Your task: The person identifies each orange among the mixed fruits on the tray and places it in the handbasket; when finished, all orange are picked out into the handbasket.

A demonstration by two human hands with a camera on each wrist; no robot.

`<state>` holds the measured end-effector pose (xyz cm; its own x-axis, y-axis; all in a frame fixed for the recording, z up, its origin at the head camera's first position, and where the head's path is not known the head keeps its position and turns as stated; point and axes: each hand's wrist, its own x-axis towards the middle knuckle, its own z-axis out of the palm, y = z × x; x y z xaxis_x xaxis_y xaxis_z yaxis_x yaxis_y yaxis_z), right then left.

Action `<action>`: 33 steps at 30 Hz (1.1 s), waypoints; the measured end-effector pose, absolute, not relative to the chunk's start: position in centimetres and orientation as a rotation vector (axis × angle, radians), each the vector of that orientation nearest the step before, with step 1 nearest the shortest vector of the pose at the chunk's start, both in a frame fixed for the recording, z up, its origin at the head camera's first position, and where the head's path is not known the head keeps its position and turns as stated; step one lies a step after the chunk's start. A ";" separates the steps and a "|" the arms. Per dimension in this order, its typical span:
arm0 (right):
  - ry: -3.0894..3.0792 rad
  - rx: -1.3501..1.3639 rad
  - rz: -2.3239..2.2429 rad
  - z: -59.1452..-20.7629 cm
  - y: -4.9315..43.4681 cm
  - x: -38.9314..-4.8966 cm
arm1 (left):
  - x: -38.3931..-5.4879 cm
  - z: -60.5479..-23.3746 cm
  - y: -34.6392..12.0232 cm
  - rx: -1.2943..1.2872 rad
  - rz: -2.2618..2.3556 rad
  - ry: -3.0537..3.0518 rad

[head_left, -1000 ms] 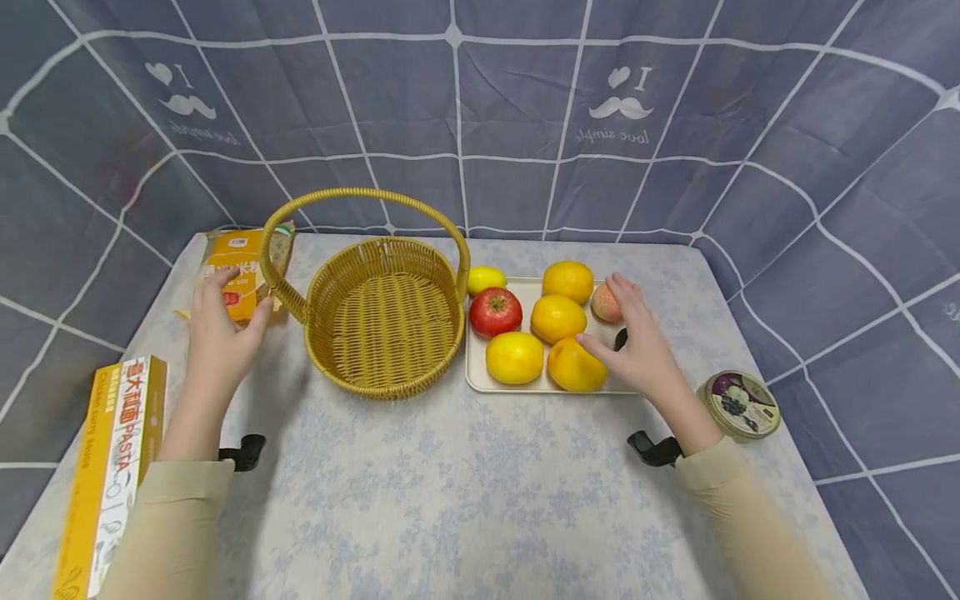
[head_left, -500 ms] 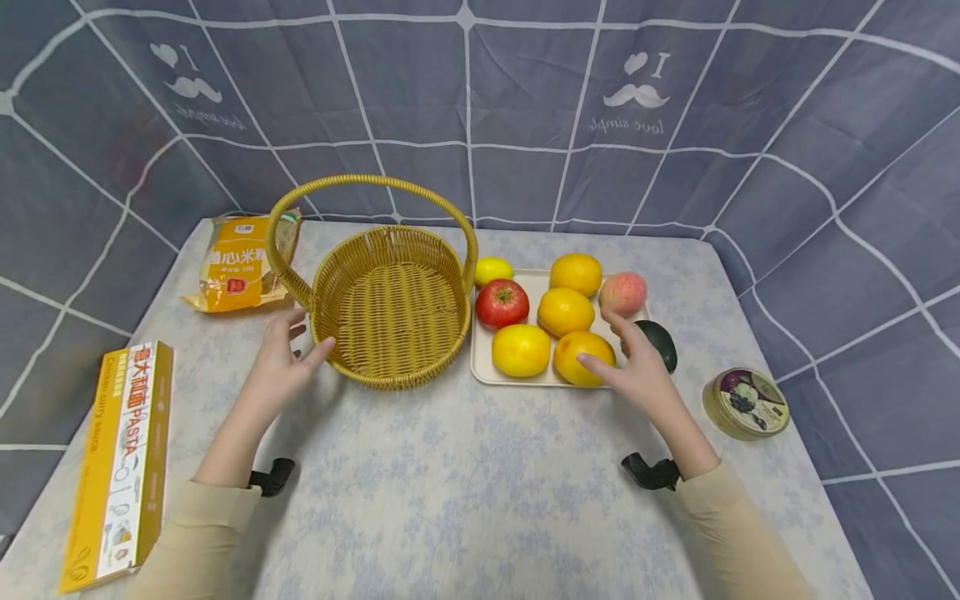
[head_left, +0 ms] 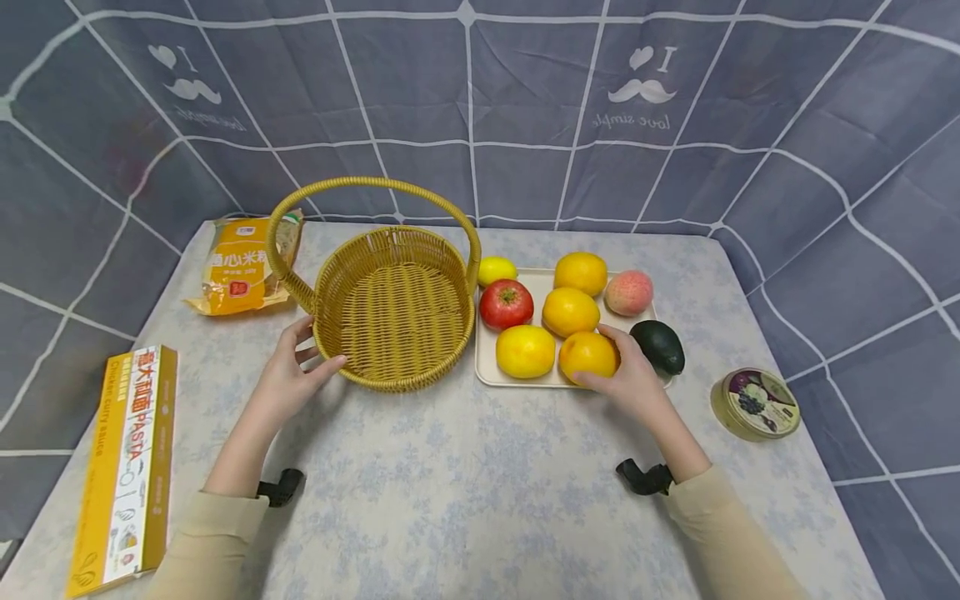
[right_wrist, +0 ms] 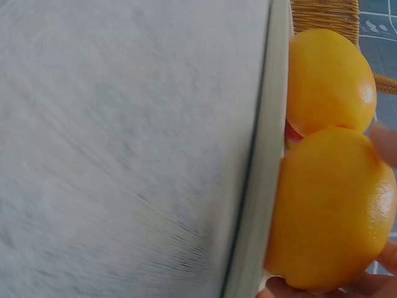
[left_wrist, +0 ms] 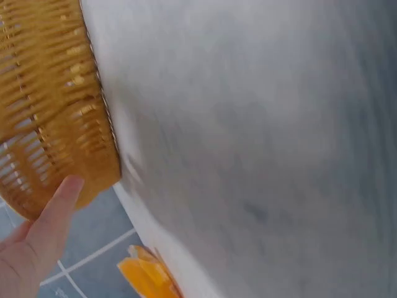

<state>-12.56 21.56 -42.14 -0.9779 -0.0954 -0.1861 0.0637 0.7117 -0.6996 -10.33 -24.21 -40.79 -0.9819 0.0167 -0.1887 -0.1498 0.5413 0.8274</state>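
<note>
My left hand is at the near left rim of a round woven basket with a tall handle, its thumb over the rim and its fingers against the outer wall. In the left wrist view a fingertip touches the basket's wicker. My right hand holds an orange at the front of a cream tray, thumb on the near side, fingers on the far side. Its lower fingers are partly hidden behind the orange in the right wrist view. Beside it lies a yellow fruit.
The tray also bears a red apple-like fruit, more yellow-orange fruit, a peach and a dark green avocado-like fruit. A round tin stands right; a pasta box and a yellow packet lie left.
My left hand has moved right from beside the packet to the basket's rim. My right hand has come down and left from above the tray's right side, closing around the orange.
</note>
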 end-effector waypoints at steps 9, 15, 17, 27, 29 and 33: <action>2.772 0.004 -1.130 -42.9 21.4 -12.3 | -10.3 -40.7 -23.5 -0.181 1.489 2.568; 2.767 0.086 -1.197 -43.2 21.8 -12.2 | -10.2 -40.8 -23.5 -0.178 1.518 2.555; 2.755 0.120 -1.219 -43.1 22.0 -12.0 | -10.3 -40.9 -23.5 -0.168 1.523 2.548; 2.703 0.036 -1.398 -39.4 20.4 -11.4 | -10.2 -41.0 -23.6 -0.193 1.539 2.499; 2.665 -0.021 -1.459 -38.4 19.3 -11.8 | -10.1 -40.9 -23.5 -0.188 1.535 2.500; 2.538 -0.155 -1.586 -36.7 15.9 -13.1 | -10.2 -40.9 -23.5 -0.171 1.528 2.505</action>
